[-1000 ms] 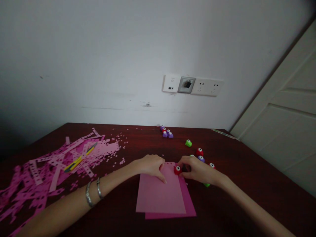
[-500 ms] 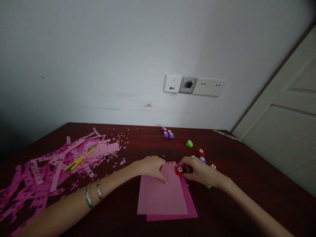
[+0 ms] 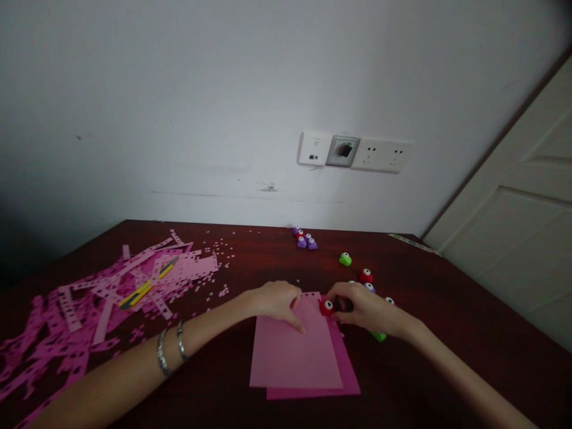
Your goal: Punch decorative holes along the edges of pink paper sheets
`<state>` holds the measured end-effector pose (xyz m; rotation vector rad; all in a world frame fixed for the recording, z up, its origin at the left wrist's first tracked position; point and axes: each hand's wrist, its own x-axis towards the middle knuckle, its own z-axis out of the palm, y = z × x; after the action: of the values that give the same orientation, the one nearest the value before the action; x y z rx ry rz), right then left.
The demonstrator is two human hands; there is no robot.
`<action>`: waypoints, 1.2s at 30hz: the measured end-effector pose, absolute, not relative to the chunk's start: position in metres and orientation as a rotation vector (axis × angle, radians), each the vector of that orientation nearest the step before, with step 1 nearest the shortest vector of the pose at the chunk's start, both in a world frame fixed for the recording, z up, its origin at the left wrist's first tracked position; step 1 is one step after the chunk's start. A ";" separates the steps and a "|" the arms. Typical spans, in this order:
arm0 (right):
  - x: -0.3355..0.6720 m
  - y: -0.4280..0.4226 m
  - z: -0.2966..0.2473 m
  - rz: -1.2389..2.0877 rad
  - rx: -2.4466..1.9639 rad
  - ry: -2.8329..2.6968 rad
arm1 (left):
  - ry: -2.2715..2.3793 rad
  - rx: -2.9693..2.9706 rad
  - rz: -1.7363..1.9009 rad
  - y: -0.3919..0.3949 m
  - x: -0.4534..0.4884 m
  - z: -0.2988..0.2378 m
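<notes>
Hardly anything is changing across the last second: the left hand [image 3: 277, 301] is staying pressed on the top edge of the pale pink sheet [image 3: 295, 357], fingers bent and bearing down on the paper, gripping nothing. The right hand [image 3: 364, 310] is still pinching the red punch [image 3: 326, 307] between thumb and fingers. The punch is sitting on the sheet's top right corner, just beside the left fingertips, and is keeping that place against the paper; the small drift in the frame is coming from the head turning, since the sockets [image 3: 357, 153] on the wall are sliding the same way. A row of holes [image 3: 310, 294] is showing along the top edge, running up to the punch, so the punching seems to be reaching the end of that edge, though whether the punch is being squeezed right now is too small to tell. A darker sheet [image 3: 348, 381] is lying under the pale one, peeking out at the right and bottom. A green punch [image 3: 379, 336] is poking out below the right wrist, and more punches [image 3: 366, 276] are standing near behind the hand on the table [image 3: 447, 310]. Far to the left, pink scraps [image 3: 89, 304] are lying heaped with a yellow knife [image 3: 143, 289] on top, untouched.
</notes>
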<state>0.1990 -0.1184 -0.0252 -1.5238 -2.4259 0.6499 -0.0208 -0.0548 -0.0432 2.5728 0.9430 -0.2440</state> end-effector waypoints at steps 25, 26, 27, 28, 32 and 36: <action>0.205 -0.114 -0.027 0.676 -1.499 -2.451 | 0.930 2.574 -0.163 -0.053 -0.021 -0.048; 0.205 -0.114 -0.028 0.673 -1.505 -2.448 | 0.932 2.570 -0.159 -0.053 -0.021 -0.048; 0.205 -0.114 -0.028 0.672 -1.507 -2.444 | 0.933 2.567 -0.155 -0.053 -0.021 -0.048; 0.205 -0.114 -0.027 0.669 -1.507 -2.442 | 0.935 2.564 -0.154 -0.053 -0.021 -0.048; 0.207 -0.114 -0.026 0.612 -1.509 -2.444 | 0.945 2.563 -0.163 -0.054 -0.021 -0.048; 0.209 -0.114 -0.024 0.606 -1.505 -2.469 | 0.939 2.577 -0.158 -0.053 -0.021 -0.048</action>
<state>0.2085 -0.1140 -0.0242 -1.5048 -2.4693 0.6060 -0.0207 -0.0532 -0.0485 2.5768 0.9388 -0.1583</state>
